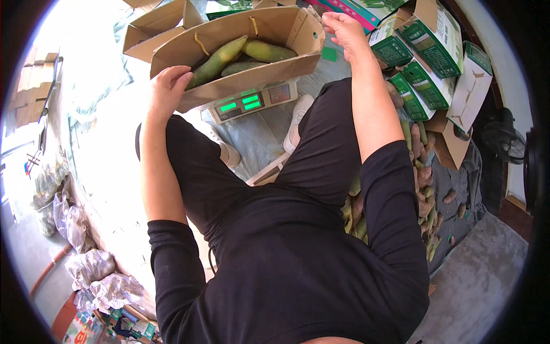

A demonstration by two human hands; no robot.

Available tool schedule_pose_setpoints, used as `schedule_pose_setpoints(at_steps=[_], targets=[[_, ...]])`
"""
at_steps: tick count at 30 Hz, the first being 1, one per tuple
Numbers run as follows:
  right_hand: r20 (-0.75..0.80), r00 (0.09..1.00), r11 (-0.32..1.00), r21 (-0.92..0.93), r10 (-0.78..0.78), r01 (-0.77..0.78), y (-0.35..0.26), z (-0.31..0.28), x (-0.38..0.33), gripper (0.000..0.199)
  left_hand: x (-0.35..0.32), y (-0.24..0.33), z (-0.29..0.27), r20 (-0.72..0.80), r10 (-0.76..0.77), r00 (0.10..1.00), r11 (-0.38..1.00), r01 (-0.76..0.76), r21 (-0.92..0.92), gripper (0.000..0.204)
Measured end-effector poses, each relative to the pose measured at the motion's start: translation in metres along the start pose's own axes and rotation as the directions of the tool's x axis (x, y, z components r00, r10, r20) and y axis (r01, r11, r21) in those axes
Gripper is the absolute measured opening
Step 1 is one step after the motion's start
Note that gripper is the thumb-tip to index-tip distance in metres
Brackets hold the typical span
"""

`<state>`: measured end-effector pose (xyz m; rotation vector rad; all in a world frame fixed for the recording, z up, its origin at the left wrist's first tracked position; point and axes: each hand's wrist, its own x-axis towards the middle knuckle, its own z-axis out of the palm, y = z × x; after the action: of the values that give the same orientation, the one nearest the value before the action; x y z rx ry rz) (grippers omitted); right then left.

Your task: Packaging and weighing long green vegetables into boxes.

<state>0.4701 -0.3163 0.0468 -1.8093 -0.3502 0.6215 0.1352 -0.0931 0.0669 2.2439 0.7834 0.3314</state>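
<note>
Carton (258,80) of long green vegetables (220,62), upper centre of frame, long axis rising rightward, lay between left hand (168,89), nearer, half-curled at one end, and right hand (347,35), fingers narrowed by the other, grips undeterminable.

Vegetables (219,62) in box (246,81); box on scale (256,105).

A long, open brown cardboard box (252,81) sits on a digital scale (267,102), its left end nearer, two yellow cords (200,44) showing inside; tapered green vegetables (221,61) lie heaped in it.
</note>
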Motion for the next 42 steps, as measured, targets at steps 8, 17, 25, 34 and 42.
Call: schedule_pose_setpoints(at_steps=[8, 17, 25, 34, 42], targets=[[-0.069, 0.988, 0.989, -0.068, -0.14, 0.135, 0.007, 0.006, 0.01, 0.031, 0.0, 0.006, -0.01, -0.283, -0.001, 0.959, 0.99, 0.042, 0.138, 0.029], [-0.086, 0.983, 0.868, -0.487, -0.161, 0.099, 0.023, 0.02, 0.027, 0.038, -0.006, -0.006, -0.029, -0.46, -0.184, 0.868, 0.982, 0.148, -0.114, 0.038], [-0.03, 0.998, 0.939, -0.339, 0.057, -0.064, 0.035, 0.018, 0.036, 0.031, -0.006, -0.022, -0.063, -0.04, -0.573, 0.819, 0.809, 0.558, -0.185, 0.067], [0.04, 0.99, 0.962, -0.243, 0.138, -0.124, 0.022, 0.027, 0.029, 0.032, 0.003, -0.065, -0.051, 0.232, -0.561, 0.795, 0.676, 0.601, -0.427, 0.061], [0.063, 0.99, 0.976, -0.187, 0.124, -0.11, 0.023, 0.033, 0.034, 0.029, 0.008, -0.078, -0.031, 0.171, -0.572, 0.803, 0.666, 0.576, -0.474, 0.059]])
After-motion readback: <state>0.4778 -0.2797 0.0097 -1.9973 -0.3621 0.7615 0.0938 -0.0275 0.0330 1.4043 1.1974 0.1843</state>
